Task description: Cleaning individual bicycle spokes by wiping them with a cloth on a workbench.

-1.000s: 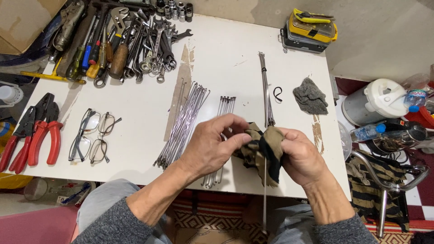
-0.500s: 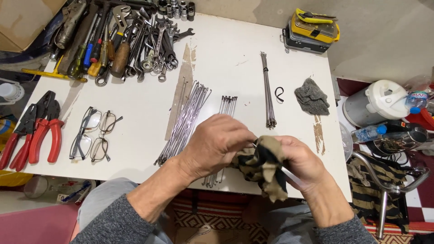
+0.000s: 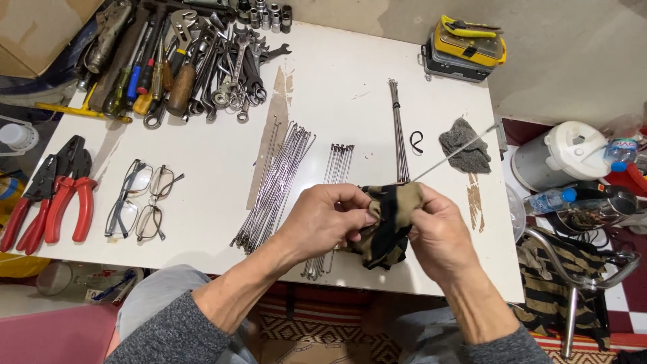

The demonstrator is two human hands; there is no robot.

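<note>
My left hand (image 3: 323, 219) and my right hand (image 3: 441, 232) both grip an olive and black striped cloth (image 3: 387, 222) over the white table's (image 3: 202, 135) near edge. A thin metal spoke (image 3: 453, 154) sticks out of the cloth, slanting up to the right past the grey pad (image 3: 465, 147). On the table under my left hand lies a small bunch of spokes (image 3: 337, 162). A larger pile of spokes (image 3: 276, 182) is to the left, and a banded bundle of spokes (image 3: 399, 128) beyond the cloth.
Wrenches, screwdrivers and sockets (image 3: 182, 61) crowd the far left corner. Red-handled pliers (image 3: 60, 195) and two pairs of glasses (image 3: 141, 199) lie at the left. A yellow tool case (image 3: 465, 44) is at the far right. A white jug (image 3: 563, 152) and bottles (image 3: 552, 197) stand off the right edge.
The spoke hung down below the cloth a second ago; now it points up to the right out of the cloth. Both hands shifted slightly while keeping hold of the cloth.
</note>
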